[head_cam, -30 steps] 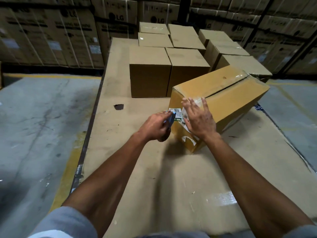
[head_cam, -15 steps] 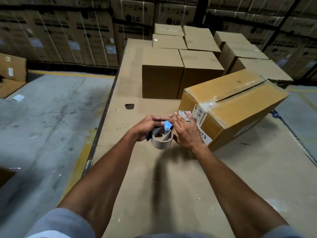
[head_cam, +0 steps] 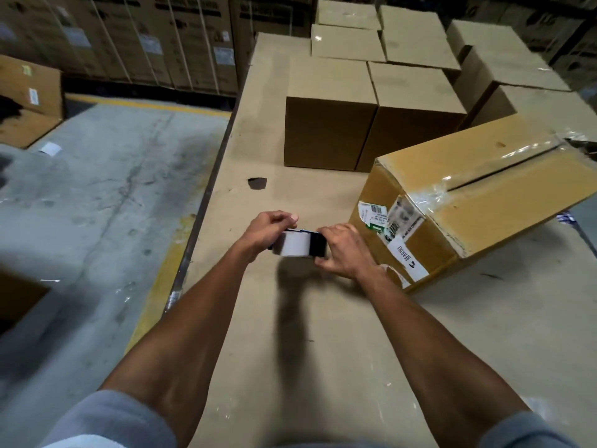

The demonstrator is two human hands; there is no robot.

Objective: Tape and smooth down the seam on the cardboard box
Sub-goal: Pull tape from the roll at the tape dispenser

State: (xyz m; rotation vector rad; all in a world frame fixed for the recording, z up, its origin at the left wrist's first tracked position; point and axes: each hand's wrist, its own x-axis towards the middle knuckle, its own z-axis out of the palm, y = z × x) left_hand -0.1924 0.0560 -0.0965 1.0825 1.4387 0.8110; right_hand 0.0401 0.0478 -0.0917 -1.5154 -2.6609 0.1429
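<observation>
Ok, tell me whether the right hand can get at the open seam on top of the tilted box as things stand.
Probably yes, once it lets go. The right hand is gripping the tape roll together with the left hand. The tilted box sits just to its right, and nothing lies over the seam.

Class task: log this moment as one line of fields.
left hand: grips grey tape roll | right hand: grips roll | taped brown cardboard box: untouched, right of hands

Head view looks steeply down, close over the table point(head_cam: 290, 367).
</observation>
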